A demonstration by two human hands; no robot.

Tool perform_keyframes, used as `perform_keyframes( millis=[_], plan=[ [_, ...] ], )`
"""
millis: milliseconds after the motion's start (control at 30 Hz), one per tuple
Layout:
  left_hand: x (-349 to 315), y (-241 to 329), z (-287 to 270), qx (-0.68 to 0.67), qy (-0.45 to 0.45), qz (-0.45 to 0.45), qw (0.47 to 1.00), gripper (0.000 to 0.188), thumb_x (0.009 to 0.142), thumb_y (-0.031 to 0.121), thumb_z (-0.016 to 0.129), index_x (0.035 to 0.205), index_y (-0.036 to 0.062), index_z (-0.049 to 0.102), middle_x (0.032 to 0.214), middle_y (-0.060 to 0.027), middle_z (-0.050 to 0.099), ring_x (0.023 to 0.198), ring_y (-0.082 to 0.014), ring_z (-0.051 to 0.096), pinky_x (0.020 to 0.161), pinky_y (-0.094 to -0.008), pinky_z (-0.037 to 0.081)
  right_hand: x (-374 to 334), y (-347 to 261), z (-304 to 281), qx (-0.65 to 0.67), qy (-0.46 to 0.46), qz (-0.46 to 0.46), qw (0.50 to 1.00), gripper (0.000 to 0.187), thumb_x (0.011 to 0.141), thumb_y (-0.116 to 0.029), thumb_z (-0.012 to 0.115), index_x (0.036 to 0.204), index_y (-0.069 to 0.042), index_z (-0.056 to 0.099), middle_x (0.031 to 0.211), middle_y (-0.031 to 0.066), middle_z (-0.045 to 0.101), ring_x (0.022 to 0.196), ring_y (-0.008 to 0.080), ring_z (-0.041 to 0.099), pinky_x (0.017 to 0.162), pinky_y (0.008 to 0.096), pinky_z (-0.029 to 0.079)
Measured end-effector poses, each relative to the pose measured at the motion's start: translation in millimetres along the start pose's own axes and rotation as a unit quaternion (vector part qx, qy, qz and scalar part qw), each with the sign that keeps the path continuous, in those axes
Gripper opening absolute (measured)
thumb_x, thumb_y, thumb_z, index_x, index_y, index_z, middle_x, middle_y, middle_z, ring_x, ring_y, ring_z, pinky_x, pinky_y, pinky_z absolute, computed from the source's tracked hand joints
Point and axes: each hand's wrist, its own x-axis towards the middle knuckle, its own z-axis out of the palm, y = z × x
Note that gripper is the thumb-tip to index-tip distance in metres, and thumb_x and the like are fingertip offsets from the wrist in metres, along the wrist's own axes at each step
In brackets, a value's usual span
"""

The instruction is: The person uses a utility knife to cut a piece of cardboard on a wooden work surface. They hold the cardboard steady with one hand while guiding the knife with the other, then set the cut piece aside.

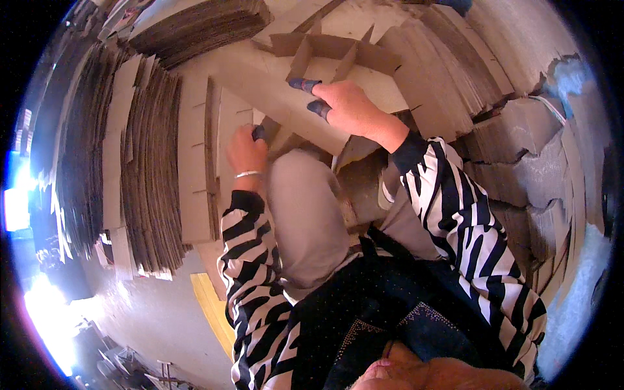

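Observation:
My left hand [247,151] is curled, its covered thumb against the end of a cardboard strip [278,138] beside my knee. My right hand [356,112] reaches over the work surface. Its thumb and forefinger, in dark finger covers, are apart with a gap between them, and the other fingers are folded under. The forefinger tip is just below a cardboard divider [331,47], whose short cross strips stand in one long strip. Under the right hand runs a wide, flat cardboard piece [273,97]. What lies beneath its folded fingers is hidden.
Tall stacks of cardboard strips [153,162] stand at the left, beside a slotted sheet [197,175]. Another stack [201,29] lies at the far left, and more cardboard [442,71] at the right. Blue plastic [572,84] hangs at the right edge. A yellow strip [213,312] lies lower left.

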Motion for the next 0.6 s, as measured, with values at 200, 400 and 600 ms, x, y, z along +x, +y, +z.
perform_keyframes(
  millis=[200, 400, 600],
  plan=[
    [10.5, -8.1, -1.8, 0.103, 0.024, -0.003, 0.994, 0.016, 0.073, 0.014, 0.063, 0.088, 0.0079, 0.063, 0.092, -0.0123, 0.064, 0.081, -0.0339, 0.064, 0.068, -0.0436, 0.052, 2.4, 0.7, -21.3, -0.081, -0.037, -0.043, 0.995, 0.017, 0.074, -0.005, 0.058, 0.091, -0.003, 0.061, 0.075, 0.0223, 0.061, 0.074, 0.0425, 0.06, 0.064, 0.0536, 0.045],
    [35.1, -10.8, -5.6, 0.151, 0.025, -0.023, 0.988, 0.017, 0.071, 0.014, 0.065, 0.087, 0.0087, 0.064, 0.094, -0.0103, 0.064, 0.08, -0.0323, 0.066, 0.067, -0.045, 0.052, 14.8, -16.8, -28.1, -0.152, -0.062, -0.082, 0.983, 0.02, 0.072, -0.003, 0.058, 0.091, -0.004, 0.062, 0.074, 0.0203, 0.062, 0.077, 0.0402, 0.062, 0.064, 0.0523, 0.047],
    [42.9, 10.4, -22.9, 0.141, 0.115, 0.116, 0.976, 0.018, 0.069, 0.014, 0.065, 0.086, 0.0091, 0.065, 0.095, -0.0094, 0.064, 0.08, -0.0331, 0.065, 0.067, -0.0455, 0.051, 30.2, -9.2, -20.3, -0.184, -0.084, -0.071, 0.977, 0.021, 0.073, -0.004, 0.057, 0.093, -0.007, 0.063, 0.081, 0.0176, 0.065, 0.082, 0.0386, 0.063, 0.067, 0.0511, 0.05]
  ],
)
